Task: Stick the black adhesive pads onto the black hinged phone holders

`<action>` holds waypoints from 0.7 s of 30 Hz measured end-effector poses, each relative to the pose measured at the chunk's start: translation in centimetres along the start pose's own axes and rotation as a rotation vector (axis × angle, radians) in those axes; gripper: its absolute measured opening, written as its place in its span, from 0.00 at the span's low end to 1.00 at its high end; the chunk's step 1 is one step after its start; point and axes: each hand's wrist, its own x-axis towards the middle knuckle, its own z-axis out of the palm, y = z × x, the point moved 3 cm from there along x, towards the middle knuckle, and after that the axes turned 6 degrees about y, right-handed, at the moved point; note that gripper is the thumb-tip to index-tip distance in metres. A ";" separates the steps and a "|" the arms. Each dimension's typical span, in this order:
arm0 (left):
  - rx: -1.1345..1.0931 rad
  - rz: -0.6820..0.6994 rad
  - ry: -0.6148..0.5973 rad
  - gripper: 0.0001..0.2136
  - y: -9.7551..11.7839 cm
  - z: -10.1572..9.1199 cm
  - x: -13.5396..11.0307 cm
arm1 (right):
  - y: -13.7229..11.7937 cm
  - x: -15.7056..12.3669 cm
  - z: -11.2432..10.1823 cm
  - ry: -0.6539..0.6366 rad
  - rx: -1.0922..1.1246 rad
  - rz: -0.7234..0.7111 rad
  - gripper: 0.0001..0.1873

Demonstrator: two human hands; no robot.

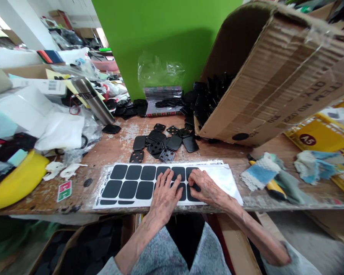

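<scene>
We log the black square pads (pixel 133 187) first: they sit in rows on a white backing sheet (pixel 225 179), which lies flat on the wooden table (pixel 114 147), close to its near edge. Two rows of rounded squares fill the left and middle of the sheet, with a thin black strip along the lower border. The right end shows only glossy backing. The hands hide the row ends, so we cannot give a full count.

The left hand (pixel 164 194) lies open, fingers spread over the pads, with no narrow grip and nothing lifted. The right hand (pixel 206 187) sits beside it, its fingertips (pixel 192 182) curled onto a pad; we cannot tell whether that grip pinches or only presses.

Just beyond the sheet lies a loose spread of black pieces (pixel 160 143), some solid, some perforated. More are massed at the mouth of a tipped cardboard box (pixel 263 84). A narrow band of bare wood separates sheet and spread. To the right, cloth rags (pixel 260 172) and a yellow-handled tool (pixel 272 187) sit close to the sheet. Open room lies mostly along the sheet's left side, before the yellow bowl (pixel 17 179).
</scene>
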 end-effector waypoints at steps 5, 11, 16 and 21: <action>0.011 0.008 -0.001 0.16 0.1 -0.2 -0.1 | -0.2 -0.8 0.8 0.051 -0.021 0.034 0.11; 0.031 0.029 0.019 0.16 0.0 0.1 -0.3 | -1.0 -1.8 0.3 0.090 -0.044 0.010 0.12; 0.034 0.041 0.009 0.17 0.3 -0.4 -0.6 | -1.2 -3.7 -4.9 0.165 0.199 0.010 0.08; 0.024 -0.073 -0.078 0.13 -0.4 -2.3 3.2 | 1.8 -5.8 -7.4 0.295 0.301 0.285 0.07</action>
